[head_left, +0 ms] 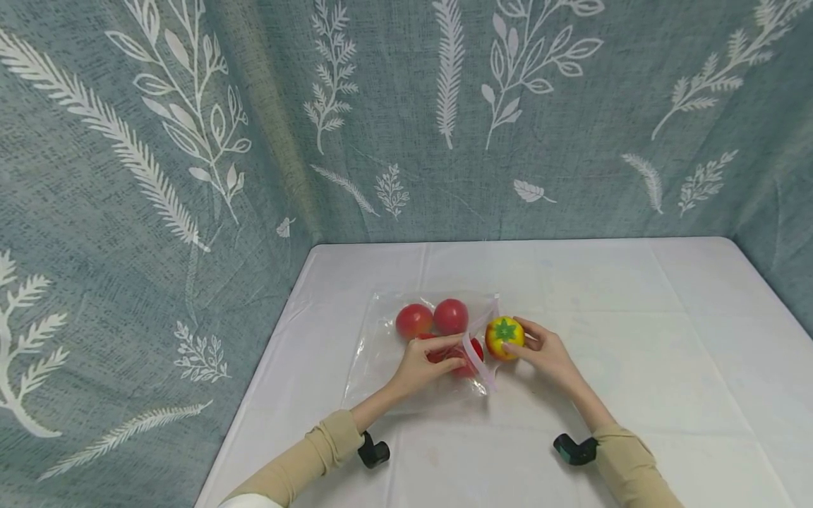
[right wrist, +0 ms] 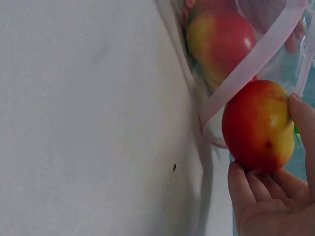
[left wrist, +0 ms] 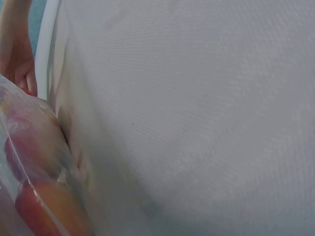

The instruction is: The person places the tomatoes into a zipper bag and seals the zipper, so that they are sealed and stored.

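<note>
**Grip on fruit at bag mouth**

Right hand curls its fingers round a yellow-red tomato – held just above the tablecloth, right at the mouth of the clear zip bag. Left hand pinches the bag's upper edge at the opening. Inside the bag – three red tomatoes.

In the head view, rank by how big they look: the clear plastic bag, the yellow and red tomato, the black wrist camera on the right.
1. Clear plastic zip bag
2. Yellow-and-red tomato with green star top and black right wrist camera: look alike, unranked
</note>
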Demonstrator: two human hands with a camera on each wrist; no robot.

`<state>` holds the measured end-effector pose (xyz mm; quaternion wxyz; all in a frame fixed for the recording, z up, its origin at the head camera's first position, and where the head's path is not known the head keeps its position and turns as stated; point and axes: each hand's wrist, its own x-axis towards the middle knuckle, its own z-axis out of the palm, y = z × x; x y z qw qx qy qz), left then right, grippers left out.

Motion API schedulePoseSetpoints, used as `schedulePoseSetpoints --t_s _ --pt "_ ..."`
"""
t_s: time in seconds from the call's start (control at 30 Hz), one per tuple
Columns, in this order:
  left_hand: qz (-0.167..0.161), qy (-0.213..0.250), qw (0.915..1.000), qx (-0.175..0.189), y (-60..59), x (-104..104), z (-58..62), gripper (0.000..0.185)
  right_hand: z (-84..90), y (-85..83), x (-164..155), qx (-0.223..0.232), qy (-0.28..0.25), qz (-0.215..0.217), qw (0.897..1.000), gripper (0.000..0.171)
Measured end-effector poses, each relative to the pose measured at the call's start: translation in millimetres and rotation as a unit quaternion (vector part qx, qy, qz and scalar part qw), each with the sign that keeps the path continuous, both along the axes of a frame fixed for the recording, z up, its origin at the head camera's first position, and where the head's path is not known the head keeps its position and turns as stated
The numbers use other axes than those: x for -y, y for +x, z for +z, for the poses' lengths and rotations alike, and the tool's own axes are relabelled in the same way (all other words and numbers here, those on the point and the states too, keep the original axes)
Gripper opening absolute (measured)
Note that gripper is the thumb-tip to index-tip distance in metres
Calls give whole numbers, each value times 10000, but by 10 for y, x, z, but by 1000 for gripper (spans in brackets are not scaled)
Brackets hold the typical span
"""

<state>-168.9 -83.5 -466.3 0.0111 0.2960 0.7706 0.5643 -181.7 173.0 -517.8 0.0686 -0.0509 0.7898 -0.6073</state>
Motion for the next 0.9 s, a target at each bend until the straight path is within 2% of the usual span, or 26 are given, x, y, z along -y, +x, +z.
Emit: schedulePoseSetpoints --t_s 0.37,0.9 --pt "56 -73 9999 -135 4 1 1 41 -14 1 78 -47 166 -16 9999 67" --pt "125 -244 9996 73 14 -10 14 40 -36 1 161 -107 103 104 9998 68"
